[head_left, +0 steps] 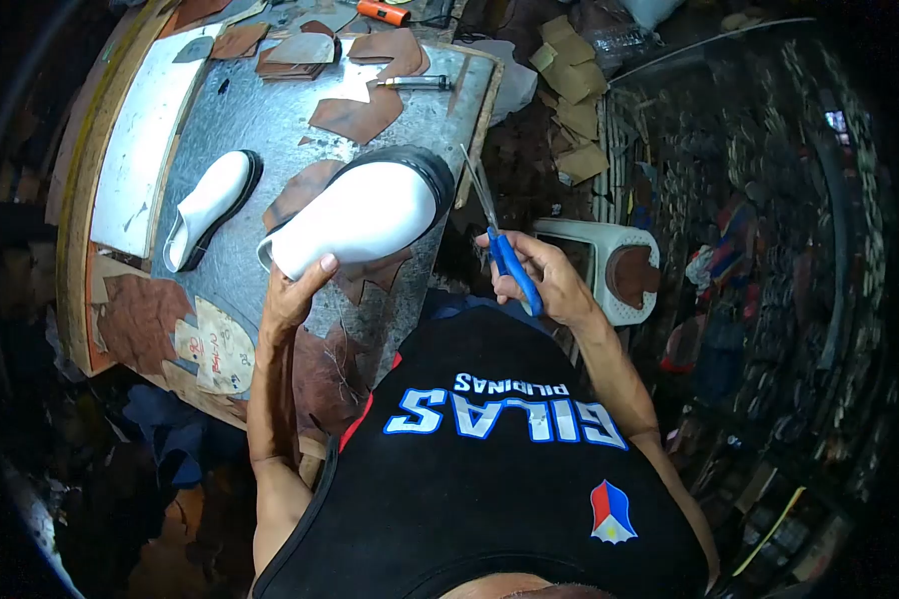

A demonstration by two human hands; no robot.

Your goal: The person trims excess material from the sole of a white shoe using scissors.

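Observation:
My left hand grips a white clog by its heel end, thumb on the side. The black sole of this shoe faces away from me, toward the upper right. In my right hand is a pair of scissors with blue handles, fingers wrapped round them. Their blades point up and stand a little to the right of the clog's toe, apart from it. A second white clog with a black sole rests on the worktable, left of the held one.
Brown leather pieces lie about the table, with a marker-like tool among them and an orange tool at the far edge. A marked pattern piece is at the near left. To the right stands a white plastic stool.

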